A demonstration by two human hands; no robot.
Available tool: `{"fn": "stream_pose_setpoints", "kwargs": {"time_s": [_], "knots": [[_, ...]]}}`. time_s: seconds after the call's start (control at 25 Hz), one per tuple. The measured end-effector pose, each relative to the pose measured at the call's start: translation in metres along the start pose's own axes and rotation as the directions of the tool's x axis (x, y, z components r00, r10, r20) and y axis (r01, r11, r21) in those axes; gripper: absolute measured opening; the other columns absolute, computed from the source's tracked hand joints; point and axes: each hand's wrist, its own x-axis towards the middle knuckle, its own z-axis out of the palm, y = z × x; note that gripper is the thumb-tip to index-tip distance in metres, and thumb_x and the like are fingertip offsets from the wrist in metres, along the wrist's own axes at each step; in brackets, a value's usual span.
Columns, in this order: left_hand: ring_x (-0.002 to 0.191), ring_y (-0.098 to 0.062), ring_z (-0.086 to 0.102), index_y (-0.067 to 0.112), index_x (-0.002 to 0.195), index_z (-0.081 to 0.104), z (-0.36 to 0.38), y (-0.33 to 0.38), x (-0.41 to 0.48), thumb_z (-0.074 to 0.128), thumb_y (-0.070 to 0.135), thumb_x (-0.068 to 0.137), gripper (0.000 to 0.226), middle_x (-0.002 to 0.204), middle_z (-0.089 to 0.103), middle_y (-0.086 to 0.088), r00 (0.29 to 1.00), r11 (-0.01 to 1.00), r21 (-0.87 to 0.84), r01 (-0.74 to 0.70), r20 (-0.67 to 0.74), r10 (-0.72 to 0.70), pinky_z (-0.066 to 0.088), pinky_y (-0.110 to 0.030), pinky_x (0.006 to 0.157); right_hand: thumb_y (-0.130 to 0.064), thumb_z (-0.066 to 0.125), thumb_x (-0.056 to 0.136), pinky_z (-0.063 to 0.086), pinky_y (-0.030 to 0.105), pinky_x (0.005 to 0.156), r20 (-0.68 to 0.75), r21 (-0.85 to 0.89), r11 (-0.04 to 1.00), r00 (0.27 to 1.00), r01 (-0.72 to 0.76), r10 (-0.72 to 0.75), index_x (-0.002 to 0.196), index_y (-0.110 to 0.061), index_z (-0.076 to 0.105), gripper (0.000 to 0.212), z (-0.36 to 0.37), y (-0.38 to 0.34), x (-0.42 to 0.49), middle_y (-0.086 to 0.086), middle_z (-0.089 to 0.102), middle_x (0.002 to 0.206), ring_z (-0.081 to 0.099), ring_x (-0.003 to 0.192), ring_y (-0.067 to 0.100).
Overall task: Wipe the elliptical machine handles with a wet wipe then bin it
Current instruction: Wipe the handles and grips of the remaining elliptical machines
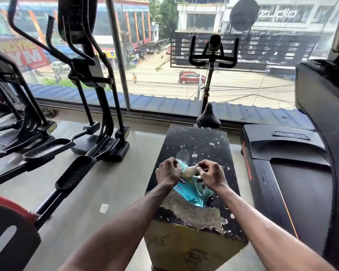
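Note:
A turquoise wet wipe pack (192, 189) lies on top of a worn black box (205, 147) in front of me. My left hand (167, 171) pinches the pack's peeled-back clear flap at its far end. My right hand (211, 174) pinches a white wipe (190, 171) that sticks out of the pack's opening. The elliptical machine (90, 75) stands to the left by the window, its black handles (27, 36) rising up and to the left. No bin is in view.
A second elliptical (10, 106) stands at the far left, with a red-rimmed flywheel (6, 218) at the lower left. A spin bike (211, 61) is behind the box. A treadmill (294, 173) fills the right side. Grey floor lies between the box and the ellipticals.

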Motion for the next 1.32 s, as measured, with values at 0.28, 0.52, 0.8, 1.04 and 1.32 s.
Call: {"fn": "stream_pose_setpoints", "kwargs": {"time_s": [0.28, 0.52, 0.8, 1.04, 1.32], "knots": [[0.105, -0.023, 0.069, 0.020, 0.115, 0.066, -0.008, 0.013, -0.003, 0.065, 0.017, 0.088, 0.028, 0.115, 0.074, -0.001, 0.995, 0.984, -0.157, -0.082, 0.048, 0.091, 0.057, -0.039, 0.089, -0.034, 0.064, 0.091, 0.061, 0.055, 0.088, -0.013, 0.456, 0.884, 0.993, -0.102, 0.121, 0.088, -0.033, 0.069, 0.007, -0.005, -0.003, 0.016, 0.004, 0.075, 0.097, 0.073, 0.095, 0.030], [0.112, -0.011, 0.064, 0.025, 0.125, 0.061, -0.025, 0.027, -0.006, 0.066, 0.030, 0.074, 0.052, 0.126, 0.065, 0.006, 0.940, 0.876, -0.378, -0.299, 0.038, 0.338, 0.056, -0.034, 0.095, -0.007, 0.054, 0.102, 0.056, 0.026, 0.063, 0.141, 0.771, 0.602, 0.978, -0.208, 0.156, 0.093, -0.010, 0.067, 0.017, -0.034, -0.038, 0.014, 0.007, 0.073, 0.082, 0.069, 0.074, 0.018], [0.081, -0.011, 0.072, 0.021, 0.097, 0.077, -0.055, 0.022, -0.013, 0.077, 0.027, 0.089, 0.010, 0.095, 0.079, 0.004, 0.956, 0.909, -0.299, -0.291, -0.128, 0.264, 0.060, -0.031, 0.072, -0.010, 0.060, 0.100, 0.054, 0.028, 0.058, 0.258, 0.721, 0.636, 0.959, -0.273, 0.118, 0.096, -0.008, 0.068, 0.010, -0.028, -0.061, 0.019, 0.008, 0.068, 0.077, 0.066, 0.060, 0.016], [0.064, -0.020, 0.068, 0.007, 0.091, 0.076, -0.127, -0.023, -0.051, 0.073, 0.013, 0.092, 0.007, 0.082, 0.076, -0.010, 0.951, 0.772, -0.622, 0.130, -0.141, -0.274, 0.052, -0.025, 0.052, -0.020, 0.083, 0.084, 0.052, 0.025, 0.080, 0.183, 0.269, 0.870, 0.864, 0.414, -0.468, 0.101, -0.029, 0.069, 0.023, 0.033, -0.120, -0.001, -0.006, 0.064, 0.110, 0.066, 0.091, 0.008], [0.081, -0.020, 0.075, 0.014, 0.104, 0.076, -0.262, -0.125, -0.142, 0.066, 0.043, 0.097, 0.032, 0.096, 0.079, -0.008, 0.895, 0.552, -0.798, 0.243, -0.036, -0.445, 0.058, -0.028, 0.067, -0.043, 0.082, 0.085, 0.050, 0.019, 0.069, 0.320, 0.322, 0.773, 0.706, 0.546, -0.632, 0.083, -0.027, 0.078, 0.017, 0.158, -0.248, -0.076, -0.011, 0.077, 0.080, 0.070, 0.076, 0.001]]}}
